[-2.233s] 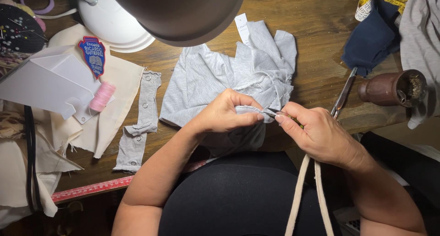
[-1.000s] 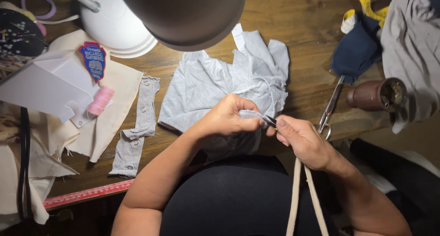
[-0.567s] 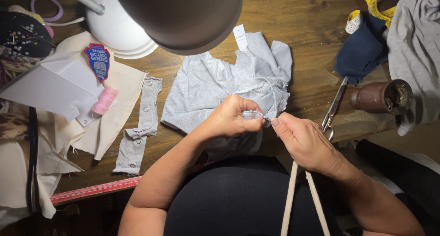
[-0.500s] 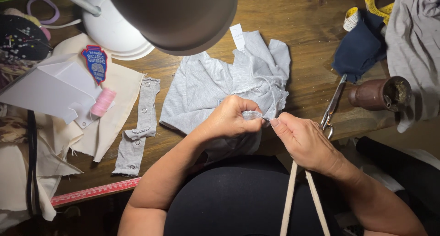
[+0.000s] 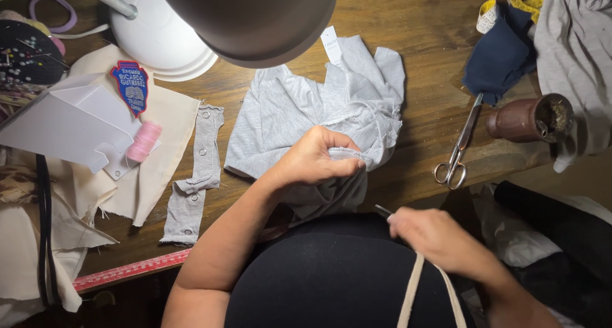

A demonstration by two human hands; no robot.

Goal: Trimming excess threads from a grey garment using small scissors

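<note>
Grey garment [image 5: 299,108] spread on wooden table [image 5: 414,35], its near edge bunched and pinched in left hand [image 5: 315,162]. Right hand [image 5: 433,235] pulled back just beside, apart from cloth, closed around one thin metal tool [image 5: 382,210], tip poking out. One grey snap strip [image 5: 194,175] left of garment. One pair of scissors [image 5: 456,149] to the right. One pink spool [image 5: 143,142].
</note>
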